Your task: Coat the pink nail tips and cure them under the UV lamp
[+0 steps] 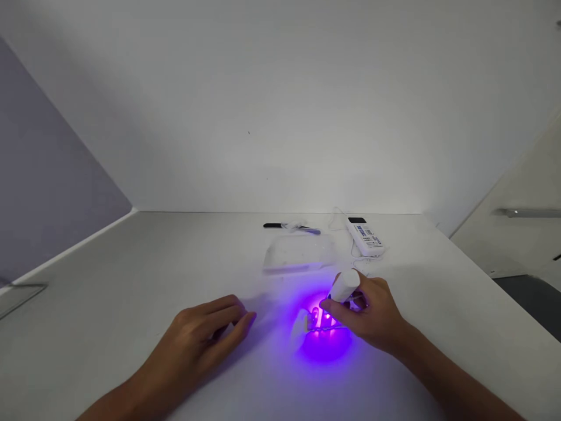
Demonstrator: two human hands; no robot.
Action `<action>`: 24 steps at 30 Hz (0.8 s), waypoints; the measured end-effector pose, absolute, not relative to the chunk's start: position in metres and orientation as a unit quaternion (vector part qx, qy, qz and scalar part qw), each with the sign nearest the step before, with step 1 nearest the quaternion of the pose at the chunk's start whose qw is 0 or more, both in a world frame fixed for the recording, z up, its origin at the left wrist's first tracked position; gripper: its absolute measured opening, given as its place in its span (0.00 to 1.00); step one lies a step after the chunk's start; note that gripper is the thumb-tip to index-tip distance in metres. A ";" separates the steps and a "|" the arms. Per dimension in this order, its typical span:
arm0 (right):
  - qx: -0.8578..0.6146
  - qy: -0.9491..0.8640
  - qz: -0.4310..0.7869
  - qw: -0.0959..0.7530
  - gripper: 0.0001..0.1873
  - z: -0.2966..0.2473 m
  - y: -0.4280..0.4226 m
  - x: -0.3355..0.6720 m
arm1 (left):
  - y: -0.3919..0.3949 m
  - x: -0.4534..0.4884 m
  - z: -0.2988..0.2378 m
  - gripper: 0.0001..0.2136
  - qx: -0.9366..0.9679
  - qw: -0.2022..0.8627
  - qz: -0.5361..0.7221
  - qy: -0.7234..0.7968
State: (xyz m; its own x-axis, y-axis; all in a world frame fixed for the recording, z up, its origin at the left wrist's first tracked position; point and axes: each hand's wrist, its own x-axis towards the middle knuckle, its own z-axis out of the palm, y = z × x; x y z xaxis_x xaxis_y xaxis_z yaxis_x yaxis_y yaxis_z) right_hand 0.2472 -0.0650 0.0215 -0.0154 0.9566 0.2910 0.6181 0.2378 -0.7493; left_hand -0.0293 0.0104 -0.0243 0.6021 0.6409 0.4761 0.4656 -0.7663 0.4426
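My right hand (372, 316) is closed round a small white lamp (345, 285) and holds it tilted down at the white table (131, 275). The lamp throws a violet glow on a small whitish object (302, 330) lying just left of the hand. I cannot make out what that object is. My left hand (205, 336) rests palm down on the table, fingers stretched out and close together, a short way left of the glow. It holds nothing.
Behind the glow lie a clear plastic box or bag (294, 257), a white power bank with a thin cable (366, 235) and a dark pen-like tool (291, 227). A white wall stands at the table's far edge.
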 end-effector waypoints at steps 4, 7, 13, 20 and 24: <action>-0.594 -0.665 0.225 0.393 0.14 0.021 -0.066 0.247 | 0.012 -0.032 -0.024 0.19 0.891 0.161 0.293 0.307; -0.604 -0.652 0.226 0.400 0.13 0.020 -0.066 0.246 | 0.012 -0.033 -0.025 0.17 0.886 0.169 0.309 0.301; -0.605 -0.679 0.190 0.371 0.13 0.017 -0.065 0.249 | 0.011 -0.031 -0.025 0.16 0.877 0.174 0.324 0.310; -0.596 -0.678 0.178 0.393 0.15 0.019 -0.067 0.246 | 0.015 -0.034 -0.032 0.19 0.884 0.164 0.309 0.309; -0.588 -0.685 0.175 0.393 0.15 0.019 -0.067 0.247 | 0.015 -0.034 -0.034 0.20 0.884 0.154 0.311 0.313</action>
